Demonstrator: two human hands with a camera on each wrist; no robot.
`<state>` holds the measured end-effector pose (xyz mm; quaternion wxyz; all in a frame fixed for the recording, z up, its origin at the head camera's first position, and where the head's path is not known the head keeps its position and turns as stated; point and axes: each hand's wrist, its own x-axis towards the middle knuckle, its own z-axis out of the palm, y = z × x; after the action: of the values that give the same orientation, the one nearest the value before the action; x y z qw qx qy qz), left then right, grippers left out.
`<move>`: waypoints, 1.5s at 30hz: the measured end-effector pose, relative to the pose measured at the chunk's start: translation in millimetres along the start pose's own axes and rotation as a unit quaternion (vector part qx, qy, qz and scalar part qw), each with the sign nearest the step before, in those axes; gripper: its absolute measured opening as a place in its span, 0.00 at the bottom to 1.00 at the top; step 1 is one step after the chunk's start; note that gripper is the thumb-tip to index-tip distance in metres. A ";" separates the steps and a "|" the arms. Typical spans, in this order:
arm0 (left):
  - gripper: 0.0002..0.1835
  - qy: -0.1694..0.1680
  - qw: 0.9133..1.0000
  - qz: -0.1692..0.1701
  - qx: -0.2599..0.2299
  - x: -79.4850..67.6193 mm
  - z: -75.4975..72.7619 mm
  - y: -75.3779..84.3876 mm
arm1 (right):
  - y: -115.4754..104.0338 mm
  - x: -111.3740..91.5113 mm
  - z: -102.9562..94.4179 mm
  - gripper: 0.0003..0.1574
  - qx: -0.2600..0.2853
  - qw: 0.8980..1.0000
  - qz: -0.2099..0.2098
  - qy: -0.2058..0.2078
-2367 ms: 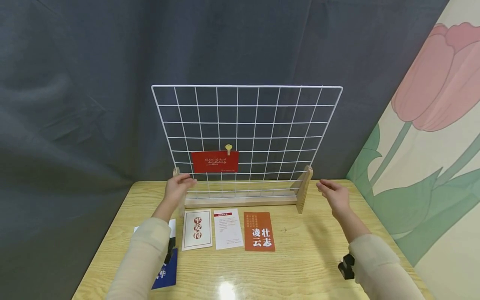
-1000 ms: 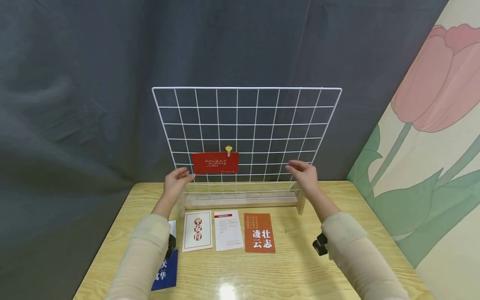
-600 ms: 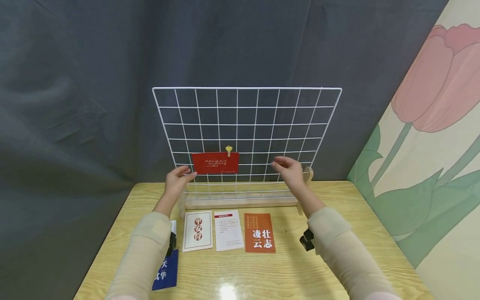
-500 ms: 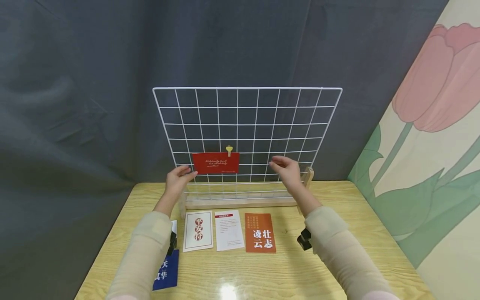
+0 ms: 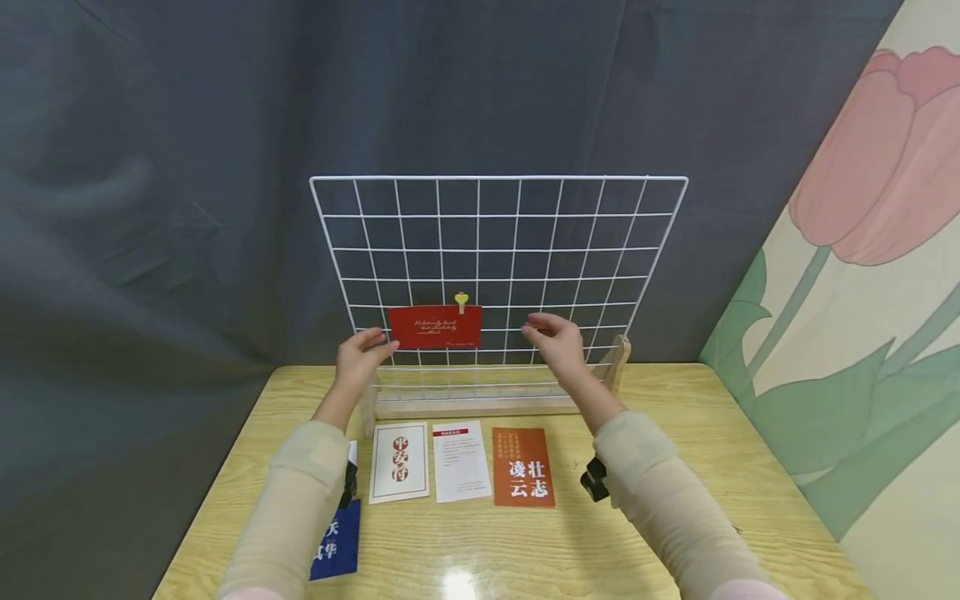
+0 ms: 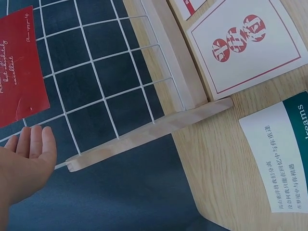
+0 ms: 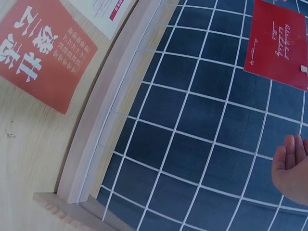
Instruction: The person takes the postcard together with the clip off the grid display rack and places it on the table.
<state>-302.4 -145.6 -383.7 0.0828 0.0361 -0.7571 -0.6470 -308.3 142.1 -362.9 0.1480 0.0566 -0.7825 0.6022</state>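
Observation:
A red card [image 5: 435,327] with white script hangs on the white wire grid [image 5: 517,247], held by a wooden clip [image 5: 461,301] with a yellow heart near its upper right corner. My left hand [image 5: 356,360] is at the card's left edge, fingers relaxed and holding nothing. In the left wrist view, that hand's fingertips [image 6: 47,132] sit just off the card's edge, by the grid's side. My right hand [image 5: 559,343] hovers before the grid to the right of the card, its fingers loosely bent around nothing. The right wrist view shows a gap between it and the card.
Below the grid's wooden base [image 5: 480,406], a white card [image 5: 384,487], a printed white card [image 5: 461,475] and an orange card [image 5: 523,497] lie in a row. A blue card [image 5: 337,562] is partly under the left arm. Behind hangs a dark curtain [image 5: 187,100].
My right hand has moved left, from outside the right stand leg to a spot near the red card's right side. My left hand has barely moved. The card still hangs in place.

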 end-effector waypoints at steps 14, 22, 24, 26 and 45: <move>0.26 0.009 1.000 0.006 0.010 1.6 3.9 4.1 | -17.7 3.6 28.1 0.15 -0.014 0.997 -0.067 -0.024; 0.25 0.015 1.000 0.007 0.009 2.1 7.9 6.6 | -30.6 5.0 43.7 0.16 -0.023 0.996 -0.083 -0.030; 0.25 0.017 1.000 0.010 0.009 1.7 8.3 6.8 | -33.2 5.4 46.6 0.17 -0.025 0.996 -0.083 -0.037; 0.25 0.016 1.000 0.015 0.009 1.4 8.3 6.5 | -35.7 5.2 49.0 0.18 -0.024 0.996 -0.078 -0.046; 0.25 0.015 0.999 0.030 0.008 2.0 9.9 9.2 | -45.2 8.5 66.5 0.20 -0.024 0.994 -0.095 -0.056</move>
<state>-305.5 -134.9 -376.0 0.1134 0.0232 -0.7618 -0.6374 -315.3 67.0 -333.9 0.1621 0.1605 -0.7946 0.5627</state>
